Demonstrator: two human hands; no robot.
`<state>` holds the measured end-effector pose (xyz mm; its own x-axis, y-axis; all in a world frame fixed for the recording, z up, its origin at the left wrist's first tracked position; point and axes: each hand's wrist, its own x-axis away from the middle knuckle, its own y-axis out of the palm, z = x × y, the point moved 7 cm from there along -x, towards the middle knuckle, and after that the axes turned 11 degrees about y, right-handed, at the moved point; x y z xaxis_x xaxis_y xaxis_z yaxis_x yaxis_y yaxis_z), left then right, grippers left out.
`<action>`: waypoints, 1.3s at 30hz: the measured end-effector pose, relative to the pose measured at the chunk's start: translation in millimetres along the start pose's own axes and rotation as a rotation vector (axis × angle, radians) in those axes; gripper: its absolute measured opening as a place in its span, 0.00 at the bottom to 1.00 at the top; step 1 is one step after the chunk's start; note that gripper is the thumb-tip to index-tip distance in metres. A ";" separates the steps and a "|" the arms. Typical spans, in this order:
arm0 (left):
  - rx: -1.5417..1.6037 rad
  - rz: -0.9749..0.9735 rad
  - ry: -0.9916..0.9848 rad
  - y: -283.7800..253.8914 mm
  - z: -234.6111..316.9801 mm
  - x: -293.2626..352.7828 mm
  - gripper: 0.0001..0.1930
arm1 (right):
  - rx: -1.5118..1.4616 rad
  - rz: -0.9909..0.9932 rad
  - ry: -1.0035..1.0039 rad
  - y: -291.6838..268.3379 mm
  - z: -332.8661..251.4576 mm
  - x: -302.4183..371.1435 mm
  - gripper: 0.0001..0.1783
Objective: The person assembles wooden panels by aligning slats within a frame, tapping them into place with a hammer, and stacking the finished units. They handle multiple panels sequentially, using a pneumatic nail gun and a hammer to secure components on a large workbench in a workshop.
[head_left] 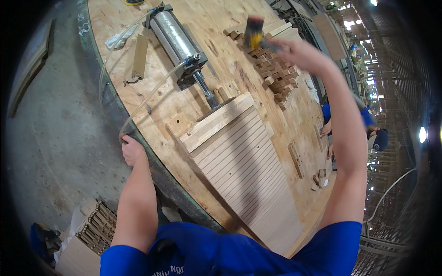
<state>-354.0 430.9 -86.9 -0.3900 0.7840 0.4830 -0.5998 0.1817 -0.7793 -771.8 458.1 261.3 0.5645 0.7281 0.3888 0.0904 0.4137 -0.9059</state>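
Note:
My right hand is raised over the far side of the workbench, closed round the handle of a mallet. The mallet's head is dark with a red end and a yellow part, blurred by motion. At the bench's left edge my left hand is closed where a clear air hose comes down to it; its fingertips are partly hidden. Between my arms lies a panel of narrow wooden slats. A wooden bar sits across its far end, against the plate of a silver pneumatic cylinder.
Small wood blocks are piled on the workbench, right of the cylinder. A brown angled strip lies left of it. Another person in blue is at the right. Slatted pieces are stacked at the lower left.

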 end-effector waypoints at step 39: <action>-0.003 -0.001 0.034 3.9 3.1 -4.4 0.35 | -0.058 0.043 -0.428 -22.9 -158.3 62.2 0.21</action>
<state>-356.8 426.3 -90.8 -0.3659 0.8034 0.4698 -0.5981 0.1837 -0.7801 -608.9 407.4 279.6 0.1783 0.9102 0.3738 0.1272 0.3553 -0.9260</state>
